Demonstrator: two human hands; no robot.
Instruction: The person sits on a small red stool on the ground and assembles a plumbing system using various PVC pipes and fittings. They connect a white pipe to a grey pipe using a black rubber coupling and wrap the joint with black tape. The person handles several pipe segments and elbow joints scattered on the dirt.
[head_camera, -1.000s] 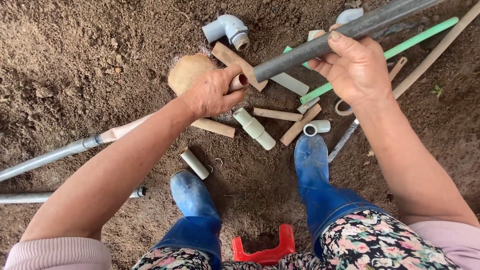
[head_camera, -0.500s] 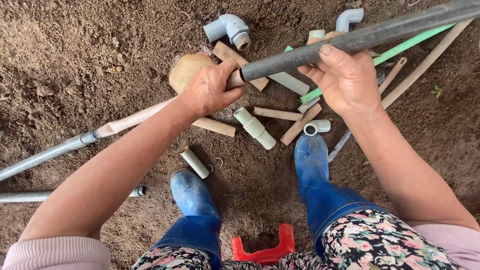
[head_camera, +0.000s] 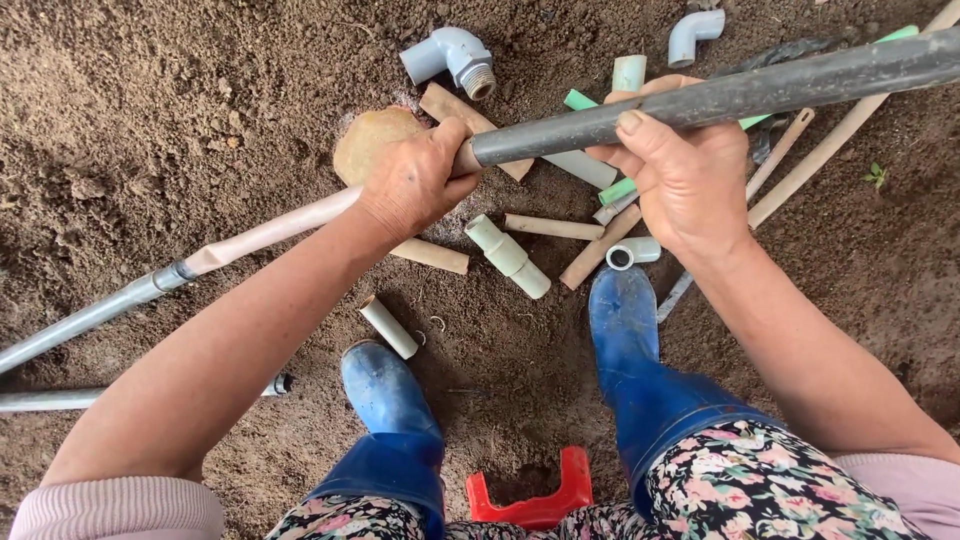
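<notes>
Since the earlier frames, the long dark grey plastic pipe has been swung up at its far end, so that it now runs from the middle of the view out toward 2 o'clock, and the right hand has been slid closer to the left. The right hand is closed around the dark grey pipe from below, thumb laid over the top. The left hand is clenched around the joint where the dark grey pipe's end is met by a long pale beige pipe, which is carried away toward 8 o'clock into a light grey pipe. Whether the two pipe ends are already seated in one another cannot be told, as the joint is hidden by the fingers.

Below the hands, on the brown soil, loose pieces are scattered: a short cream pipe coupling at the centre, a small white pipe stub at 7 o'clock from it, tan pipe offcuts beside it, and a round tan stone just behind the left hand. A grey threaded elbow fitting is seen at 12 o'clock, and a green plastic tube is partly covered by the right hand. Two blue rubber boots are planted at 6 o'clock, with a red plastic stool between them.
</notes>
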